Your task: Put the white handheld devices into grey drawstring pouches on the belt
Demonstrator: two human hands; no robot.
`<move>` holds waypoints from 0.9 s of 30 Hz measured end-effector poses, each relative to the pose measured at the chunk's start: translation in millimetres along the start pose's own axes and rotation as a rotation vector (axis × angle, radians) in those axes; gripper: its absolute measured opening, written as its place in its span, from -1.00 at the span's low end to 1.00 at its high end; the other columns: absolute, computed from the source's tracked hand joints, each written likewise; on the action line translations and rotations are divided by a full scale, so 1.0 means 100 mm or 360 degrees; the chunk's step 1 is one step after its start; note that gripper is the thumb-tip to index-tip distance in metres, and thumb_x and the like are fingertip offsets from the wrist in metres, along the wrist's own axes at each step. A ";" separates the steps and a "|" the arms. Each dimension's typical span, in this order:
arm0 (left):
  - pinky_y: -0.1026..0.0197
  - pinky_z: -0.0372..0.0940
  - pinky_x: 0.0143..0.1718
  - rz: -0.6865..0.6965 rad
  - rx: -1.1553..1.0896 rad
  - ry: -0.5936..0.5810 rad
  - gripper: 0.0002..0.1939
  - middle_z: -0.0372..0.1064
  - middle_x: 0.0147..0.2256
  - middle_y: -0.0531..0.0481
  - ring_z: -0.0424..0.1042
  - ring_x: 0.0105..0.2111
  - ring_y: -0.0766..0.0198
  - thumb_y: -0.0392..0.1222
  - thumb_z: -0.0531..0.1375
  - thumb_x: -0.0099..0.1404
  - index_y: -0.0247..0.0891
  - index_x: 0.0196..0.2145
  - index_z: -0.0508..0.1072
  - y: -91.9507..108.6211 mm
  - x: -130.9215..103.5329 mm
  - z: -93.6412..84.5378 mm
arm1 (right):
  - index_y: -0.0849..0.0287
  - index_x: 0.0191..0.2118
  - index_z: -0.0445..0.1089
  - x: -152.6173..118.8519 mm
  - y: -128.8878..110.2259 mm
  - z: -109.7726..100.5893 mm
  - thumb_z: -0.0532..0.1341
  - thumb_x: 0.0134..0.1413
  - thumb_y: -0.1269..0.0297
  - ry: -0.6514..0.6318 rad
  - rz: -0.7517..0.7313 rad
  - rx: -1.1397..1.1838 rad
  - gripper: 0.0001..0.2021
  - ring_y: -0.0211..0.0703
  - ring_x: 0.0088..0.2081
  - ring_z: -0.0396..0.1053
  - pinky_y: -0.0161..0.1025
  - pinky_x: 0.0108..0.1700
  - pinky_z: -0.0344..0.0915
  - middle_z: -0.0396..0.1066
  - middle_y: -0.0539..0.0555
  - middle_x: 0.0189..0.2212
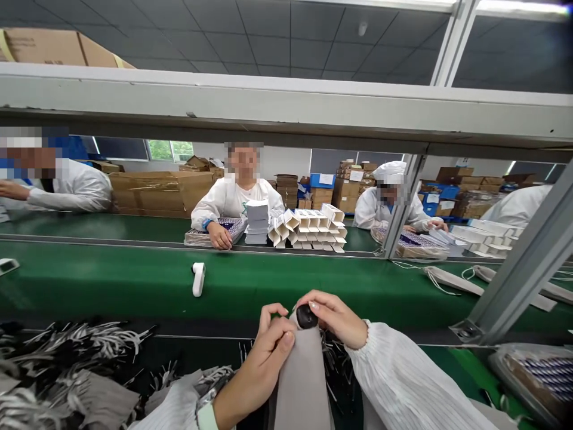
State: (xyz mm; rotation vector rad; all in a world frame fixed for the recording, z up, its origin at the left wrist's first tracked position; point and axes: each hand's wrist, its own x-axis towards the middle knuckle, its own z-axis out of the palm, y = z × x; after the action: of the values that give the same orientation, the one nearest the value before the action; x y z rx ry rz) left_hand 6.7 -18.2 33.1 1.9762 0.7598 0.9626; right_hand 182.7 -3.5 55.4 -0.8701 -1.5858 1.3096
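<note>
My left hand and my right hand meet low in the middle of the view. Together they hold a grey fabric pouch upright by its top edge. A small black rounded object sits at the mouth of the pouch, pinched under my right fingers. My left thumb presses on the left side of the pouch top. Both sleeves are white.
A green conveyor belt runs across, carrying a white handheld device and grey pouches with cords. A heap of pouches and cords lies at my left. Three co-workers in white sit opposite beside folded white cartons. A metal post slants at right.
</note>
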 end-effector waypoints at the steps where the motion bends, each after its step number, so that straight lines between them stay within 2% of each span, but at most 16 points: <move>1: 0.25 -0.03 -0.02 0.0005 0.0017 -0.0006 -0.79 0.04 -0.30 -0.01 -0.04 -0.04 0.28 -0.10 -0.11 0.29 -0.20 -0.41 0.22 -0.01 0.01 -0.01 | 0.22 -0.37 0.32 0.00 -0.01 0.01 0.07 -0.03 0.05 -0.0030 -0.0019 -0.0080 -0.70 -0.31 -0.43 0.24 -0.32 -0.37 0.21 0.29 0.03 -0.42; 3: 0.24 -0.05 -0.01 0.0013 0.0026 -0.0009 -0.79 0.06 -0.33 -0.01 -0.10 -0.01 0.26 -0.09 -0.09 0.28 -0.20 -0.43 0.21 -0.01 0.02 -0.02 | 0.24 -0.40 0.35 0.00 -0.02 0.03 0.05 -0.01 0.04 -0.0074 -0.0070 -0.0186 -0.66 -0.27 -0.37 0.26 -0.30 -0.29 0.20 0.31 0.05 -0.41; 5: 0.24 0.00 -0.04 -0.0025 0.0003 0.0033 -0.76 0.04 -0.31 -0.02 -0.05 -0.03 0.25 -0.08 -0.10 0.28 -0.21 -0.44 0.21 -0.01 0.03 -0.03 | 0.27 -0.45 0.36 -0.01 0.01 0.05 0.01 0.01 0.02 -0.0126 -0.0102 -0.0248 -0.61 -0.25 -0.33 0.26 -0.30 -0.25 0.19 0.31 0.06 -0.40; 8: 0.26 0.08 -0.12 -0.0081 0.0013 0.0106 -0.72 0.01 -0.27 -0.02 0.07 -0.13 0.27 -0.08 -0.14 0.29 -0.23 -0.45 0.23 0.03 0.05 -0.04 | 0.30 -0.52 0.32 -0.03 0.07 0.10 -0.07 0.02 -0.05 -0.0331 0.0041 -0.0378 -0.51 -0.33 -0.50 0.25 -0.36 -0.47 0.20 0.28 0.06 -0.45; 10: 0.28 0.10 -0.17 -0.0063 0.0085 0.0112 -0.71 0.02 -0.28 -0.01 0.13 -0.20 0.29 -0.08 -0.15 0.29 -0.23 -0.44 0.25 0.08 0.06 -0.07 | 0.27 -0.44 0.31 -0.06 0.08 0.14 -0.12 0.05 -0.04 -0.0303 0.0124 -0.0557 -0.52 -0.40 -0.65 0.17 -0.41 -0.64 0.10 0.23 -0.01 -0.56; 12: 0.28 0.11 -0.22 -0.0095 0.0207 0.0110 -0.74 0.05 -0.29 0.01 0.16 -0.25 0.29 -0.07 -0.14 0.28 -0.20 -0.36 0.27 0.14 0.06 -0.14 | 0.22 -0.27 0.27 -0.09 0.08 0.14 -0.12 0.09 0.05 0.0017 -0.0021 -0.0862 -0.63 -0.42 -0.69 0.11 -0.42 -0.66 0.05 0.18 -0.07 -0.63; 15: 0.28 0.11 -0.33 -0.0391 0.0381 0.0013 -0.71 0.14 -0.37 0.04 0.18 -0.35 0.28 0.01 -0.13 0.24 -0.16 -0.20 0.22 0.28 0.03 -0.28 | 0.23 -0.15 0.20 -0.09 0.12 0.01 -0.03 0.08 0.21 0.0614 -0.0597 -0.1446 -0.73 -0.39 -0.66 0.12 -0.41 -0.59 0.09 0.20 -0.06 -0.63; 16: 0.29 0.09 -0.37 -0.0490 0.0411 -0.0100 -0.68 0.15 -0.44 0.06 0.18 -0.40 0.28 0.04 -0.14 0.24 -0.19 -0.24 0.24 0.34 0.01 -0.33 | 0.25 -0.18 0.21 -0.08 0.15 -0.08 0.00 0.06 0.24 0.0747 -0.0781 -0.1626 -0.76 -0.38 -0.66 0.12 -0.40 -0.58 0.09 0.21 -0.05 -0.64; 18: 0.32 0.04 -0.46 -0.0584 0.0396 -0.0386 -0.62 0.08 -0.57 0.11 0.13 -0.50 0.32 0.06 -0.16 0.23 -0.25 -0.46 0.26 0.49 -0.04 -0.40 | 0.27 -0.29 0.26 -0.05 0.23 -0.29 0.01 0.04 0.32 0.0945 -0.1045 -0.1893 -0.83 -0.38 -0.67 0.12 -0.40 -0.59 0.09 0.22 -0.03 -0.66; 20: 0.35 -0.03 -0.53 -0.0580 0.0315 -0.0580 -0.60 -0.04 -0.61 0.14 0.03 -0.57 0.38 0.03 -0.14 0.23 -0.27 -0.62 0.13 0.66 -0.10 -0.41 | 0.25 -0.40 0.28 -0.04 0.29 -0.50 -0.03 0.04 0.38 0.1090 -0.1136 -0.1992 -0.83 -0.37 -0.67 0.14 -0.41 -0.57 0.10 0.23 -0.01 -0.67; 22: 0.36 -0.09 -0.57 -0.0575 0.0223 -0.0600 -0.62 -0.11 -0.61 0.15 -0.04 -0.58 0.40 0.00 -0.11 0.22 -0.27 -0.65 0.02 0.77 -0.14 -0.37 | 0.23 -0.49 0.28 -0.04 0.29 -0.66 -0.06 0.04 0.37 0.1156 -0.1071 -0.1927 -0.78 -0.36 -0.66 0.16 -0.40 -0.56 0.11 0.23 -0.01 -0.69; 24: 0.36 -0.11 -0.58 -0.0555 0.0139 -0.0517 -0.63 -0.11 -0.61 0.15 -0.05 -0.57 0.41 -0.03 -0.10 0.23 -0.27 -0.64 0.01 0.80 -0.16 -0.31 | 0.22 -0.53 0.26 -0.04 0.23 -0.72 -0.04 0.04 0.29 0.1109 -0.0832 -0.1667 -0.76 -0.36 -0.67 0.13 -0.40 -0.57 0.09 0.20 -0.03 -0.72; 25: 0.36 -0.11 -0.58 -0.0533 0.0074 -0.0454 -0.64 -0.10 -0.61 0.15 -0.05 -0.58 0.41 -0.04 -0.11 0.24 -0.27 -0.63 0.04 0.78 -0.15 -0.28 | 0.22 -0.52 0.26 -0.03 0.19 -0.70 -0.05 0.05 0.24 0.1000 -0.0651 -0.1449 -0.74 -0.38 -0.69 0.09 -0.40 -0.60 0.06 0.19 -0.04 -0.73; 27: 0.36 -0.13 -0.60 -0.0469 -0.0105 -0.0289 -0.65 -0.12 -0.64 0.17 -0.08 -0.61 0.43 -0.04 -0.14 0.26 -0.27 -0.57 0.16 0.68 -0.13 -0.24 | 0.24 -0.39 0.27 -0.03 0.11 -0.55 -0.08 0.06 0.14 0.0589 -0.0263 -0.0910 -0.69 -0.44 -0.75 -0.04 -0.42 -0.69 -0.03 0.25 -0.03 -0.67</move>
State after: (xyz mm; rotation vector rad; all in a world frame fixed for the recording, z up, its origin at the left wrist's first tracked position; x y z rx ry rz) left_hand -8.5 -53.4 95.5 1.8030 0.8742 0.6180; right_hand 235.0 16.2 47.1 -1.2132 -1.7033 0.5314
